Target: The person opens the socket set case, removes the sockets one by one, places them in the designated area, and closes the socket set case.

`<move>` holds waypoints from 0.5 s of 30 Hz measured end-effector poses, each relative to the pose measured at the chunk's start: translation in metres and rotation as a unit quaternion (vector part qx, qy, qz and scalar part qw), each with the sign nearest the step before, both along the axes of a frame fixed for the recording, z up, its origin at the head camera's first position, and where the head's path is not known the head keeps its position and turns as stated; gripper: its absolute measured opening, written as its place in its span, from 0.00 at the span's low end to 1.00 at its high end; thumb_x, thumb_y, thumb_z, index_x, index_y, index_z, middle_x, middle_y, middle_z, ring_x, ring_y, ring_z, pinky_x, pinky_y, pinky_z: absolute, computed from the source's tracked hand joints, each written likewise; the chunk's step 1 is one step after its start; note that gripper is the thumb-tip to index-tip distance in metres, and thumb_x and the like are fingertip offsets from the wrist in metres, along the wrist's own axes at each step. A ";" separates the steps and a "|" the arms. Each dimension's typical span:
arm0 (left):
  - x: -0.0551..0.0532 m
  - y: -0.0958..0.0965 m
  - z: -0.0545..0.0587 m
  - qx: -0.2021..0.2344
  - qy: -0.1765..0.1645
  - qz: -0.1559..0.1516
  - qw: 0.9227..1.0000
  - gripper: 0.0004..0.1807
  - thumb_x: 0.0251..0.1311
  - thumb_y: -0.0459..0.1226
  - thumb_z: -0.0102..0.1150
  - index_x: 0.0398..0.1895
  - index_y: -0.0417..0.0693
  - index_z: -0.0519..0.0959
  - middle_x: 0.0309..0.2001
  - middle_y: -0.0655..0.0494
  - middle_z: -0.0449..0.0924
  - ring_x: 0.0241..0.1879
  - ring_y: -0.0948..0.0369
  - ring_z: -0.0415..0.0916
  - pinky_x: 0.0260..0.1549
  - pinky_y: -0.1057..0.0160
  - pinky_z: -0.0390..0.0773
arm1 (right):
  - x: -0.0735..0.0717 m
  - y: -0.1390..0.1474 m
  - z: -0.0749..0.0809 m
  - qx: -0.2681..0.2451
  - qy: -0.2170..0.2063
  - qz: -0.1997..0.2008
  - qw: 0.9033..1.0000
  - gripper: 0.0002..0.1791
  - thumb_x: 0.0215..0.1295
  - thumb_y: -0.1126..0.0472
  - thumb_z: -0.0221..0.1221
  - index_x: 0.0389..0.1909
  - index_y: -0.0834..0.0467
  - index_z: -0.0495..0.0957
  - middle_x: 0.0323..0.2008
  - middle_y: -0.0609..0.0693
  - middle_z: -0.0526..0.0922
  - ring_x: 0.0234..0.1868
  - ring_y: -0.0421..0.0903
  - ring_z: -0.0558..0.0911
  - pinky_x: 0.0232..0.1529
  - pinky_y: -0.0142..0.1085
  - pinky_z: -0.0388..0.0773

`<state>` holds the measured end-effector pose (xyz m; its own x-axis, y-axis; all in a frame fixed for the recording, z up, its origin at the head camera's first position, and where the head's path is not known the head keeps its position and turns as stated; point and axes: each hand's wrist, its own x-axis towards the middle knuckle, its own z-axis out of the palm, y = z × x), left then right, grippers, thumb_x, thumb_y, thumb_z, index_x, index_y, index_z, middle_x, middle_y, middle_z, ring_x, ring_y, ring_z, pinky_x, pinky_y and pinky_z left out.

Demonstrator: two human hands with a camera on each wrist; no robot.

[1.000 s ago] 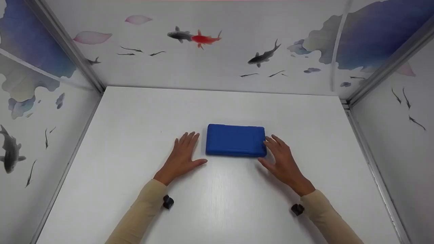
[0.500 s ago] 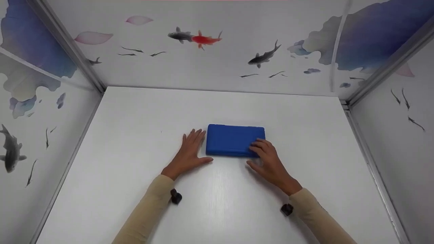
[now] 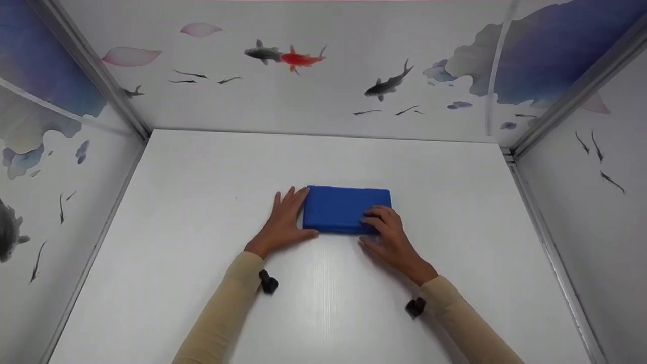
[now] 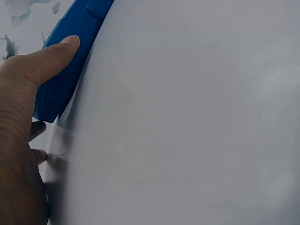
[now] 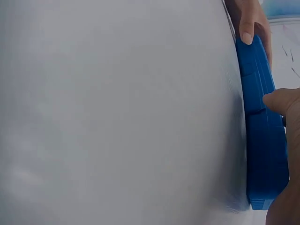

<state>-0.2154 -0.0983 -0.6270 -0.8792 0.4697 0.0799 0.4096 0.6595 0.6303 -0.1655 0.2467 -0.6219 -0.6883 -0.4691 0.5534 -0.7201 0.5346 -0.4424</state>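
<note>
A flat blue plastic case (image 3: 336, 205) lies closed on the white table, its long front side toward the person. At its left end, my left hand (image 3: 280, 225) holds the near corner, thumb on the front side and index fingertip by the far left corner. The left wrist view shows that thumb (image 4: 58, 54) lying against the case's front side. My right hand (image 3: 391, 240) grips the front right part, bent fingers on the lid and thumb at the front edge. In the right wrist view the right thumb (image 5: 276, 99) touches the front side close to a latch-like notch (image 5: 255, 111).
The white table (image 3: 323, 303) is bounded by a back wall (image 3: 323, 101) and side walls printed with fish and petals. Metal rails (image 3: 556, 253) run along the table's sides. A small black camera (image 3: 269, 282) is strapped at each wrist.
My left hand has moved right until it meets the case's left end. The right hand has slid left from the right end onto the lid, its thumb coming to the front edge.
</note>
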 end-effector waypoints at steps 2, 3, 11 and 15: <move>-0.001 0.000 0.000 0.004 -0.002 0.002 1.000 0.68 0.59 0.66 0.75 0.93 0.52 0.47 0.90 0.51 0.49 0.90 0.47 0.37 0.85 0.43 0.24 | -0.002 -0.001 -0.003 -0.010 -0.005 0.002 1.000 0.25 0.59 0.67 0.81 0.57 0.62 0.86 0.63 0.61 0.82 0.69 0.63 0.74 0.73 0.62 0.64; -0.001 0.000 0.000 0.006 -0.002 0.003 1.000 0.68 0.58 0.67 0.75 0.93 0.52 0.47 0.90 0.52 0.50 0.90 0.47 0.37 0.85 0.43 0.24 | -0.003 -0.001 -0.004 -0.014 -0.007 0.001 1.000 0.25 0.59 0.67 0.81 0.57 0.62 0.86 0.63 0.61 0.82 0.69 0.63 0.74 0.73 0.62 0.63; -0.002 0.004 -0.002 0.009 0.005 0.011 1.000 0.69 0.56 0.68 0.75 0.92 0.53 0.48 0.89 0.51 0.52 0.90 0.49 0.40 0.84 0.43 0.24 | -0.007 -0.002 -0.010 -0.026 -0.008 -0.014 1.000 0.25 0.57 0.67 0.82 0.55 0.60 0.85 0.63 0.59 0.82 0.70 0.63 0.74 0.71 0.61 0.61; -0.002 0.005 -0.001 -0.005 0.008 0.008 1.000 0.70 0.56 0.69 0.73 0.93 0.53 0.47 0.90 0.50 0.51 0.90 0.49 0.39 0.84 0.40 0.23 | -0.009 -0.003 -0.010 -0.024 -0.017 -0.022 0.999 0.25 0.57 0.66 0.82 0.55 0.61 0.85 0.64 0.59 0.82 0.70 0.62 0.74 0.71 0.63 0.61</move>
<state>-0.2179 -0.0930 -0.6284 -0.8849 0.4570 0.0900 0.4099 0.6724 0.6163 -0.1741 0.2435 -0.6322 -0.7267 -0.4115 0.5501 -0.6803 0.5422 -0.4932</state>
